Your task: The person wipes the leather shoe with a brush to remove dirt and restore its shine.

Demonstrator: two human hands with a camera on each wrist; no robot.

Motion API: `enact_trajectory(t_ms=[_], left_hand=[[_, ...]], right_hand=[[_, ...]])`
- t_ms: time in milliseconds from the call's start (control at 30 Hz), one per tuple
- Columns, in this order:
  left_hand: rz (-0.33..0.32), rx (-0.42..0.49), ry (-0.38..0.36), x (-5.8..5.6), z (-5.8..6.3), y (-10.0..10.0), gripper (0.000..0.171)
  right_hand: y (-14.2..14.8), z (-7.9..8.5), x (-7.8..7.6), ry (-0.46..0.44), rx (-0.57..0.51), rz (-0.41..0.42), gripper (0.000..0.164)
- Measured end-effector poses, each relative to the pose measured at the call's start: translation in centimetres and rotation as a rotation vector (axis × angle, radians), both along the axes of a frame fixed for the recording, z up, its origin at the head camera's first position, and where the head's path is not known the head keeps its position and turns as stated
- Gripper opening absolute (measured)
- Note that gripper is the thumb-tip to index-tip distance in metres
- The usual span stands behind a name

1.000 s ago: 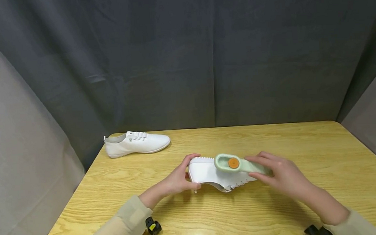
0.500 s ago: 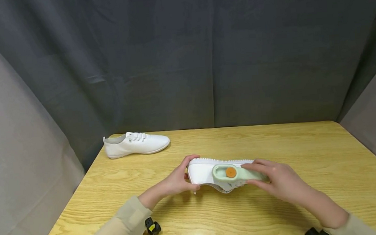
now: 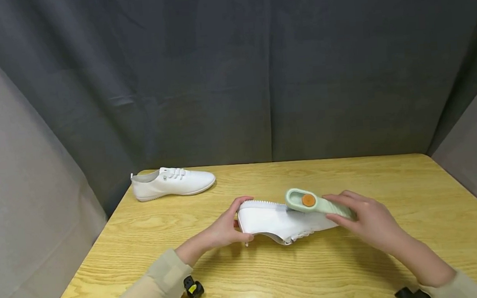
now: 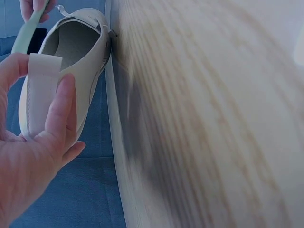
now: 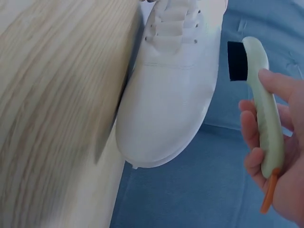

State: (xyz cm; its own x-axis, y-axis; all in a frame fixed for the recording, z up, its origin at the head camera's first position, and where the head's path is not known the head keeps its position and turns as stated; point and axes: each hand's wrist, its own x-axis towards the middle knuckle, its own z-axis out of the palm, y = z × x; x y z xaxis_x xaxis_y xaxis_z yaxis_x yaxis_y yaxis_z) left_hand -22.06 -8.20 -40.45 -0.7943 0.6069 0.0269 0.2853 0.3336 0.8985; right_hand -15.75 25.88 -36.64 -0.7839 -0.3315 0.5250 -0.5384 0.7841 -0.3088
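Note:
A white lace-up shoe (image 3: 264,218) lies tipped on its side, its ridged sole edge facing up and away. My left hand (image 3: 227,226) grips it by the heel, thumb near the opening and fingers over the sole side; the left wrist view shows the heel (image 4: 42,95) between thumb and fingers. In my right hand (image 3: 365,216) is a pale green shoe brush (image 3: 300,200) with an orange knob, held by its handle. Its black bristles (image 5: 237,61) point toward the shoe's side. In the right wrist view a gap shows between bristles and the toe part (image 5: 166,109).
A second white shoe (image 3: 174,181) stands upright at the table's back left corner. The wooden table (image 3: 117,263) ends at a dark curtain (image 3: 200,78). Black straps with yellow marks (image 3: 194,288) sit at both wrists.
The brush first came down over the shoe's side toward the opening, then moved up and right toward the sole edge. My left hand and the shoe stay nearly still.

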Motion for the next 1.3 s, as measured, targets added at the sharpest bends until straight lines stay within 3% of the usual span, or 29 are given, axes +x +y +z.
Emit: enact_trajectory(t_ms=[400,533,633,800,1033,1167,1300], left_hand=[[-0.001,0.008,-0.011,-0.1,-0.1,-0.1,0.090],[-0.002,0.011,-0.020,0.0,0.0,0.0,0.089],[-0.003,0.005,-0.019,0.0,0.0,0.0,0.089],[-0.002,-0.003,-0.021,0.0,0.1,0.0,0.089],[-0.006,0.003,-0.025,0.1,0.3,0.1,0.089],[-0.004,0.000,-0.020,0.0,0.3,0.1,0.089],[-0.001,-0.002,-0.020,0.0,0.2,0.0,0.089]], right_hand=[[-1.3,-0.3,1.3,0.067,0.028,0.302,0.044],[-1.7,-0.7,1.2,0.098,0.070,0.344,0.042],[-1.5,-0.8,1.1,0.074,0.084,0.304,0.041],[-0.5,-0.6,0.3,0.001,0.047,0.165,0.040],[1.1,-0.4,-0.7,-0.002,0.025,0.016,0.040],[1.4,-0.3,-0.4,0.014,0.014,0.008,0.041],[1.0,-0.2,0.3,0.034,0.006,0.083,0.045]])
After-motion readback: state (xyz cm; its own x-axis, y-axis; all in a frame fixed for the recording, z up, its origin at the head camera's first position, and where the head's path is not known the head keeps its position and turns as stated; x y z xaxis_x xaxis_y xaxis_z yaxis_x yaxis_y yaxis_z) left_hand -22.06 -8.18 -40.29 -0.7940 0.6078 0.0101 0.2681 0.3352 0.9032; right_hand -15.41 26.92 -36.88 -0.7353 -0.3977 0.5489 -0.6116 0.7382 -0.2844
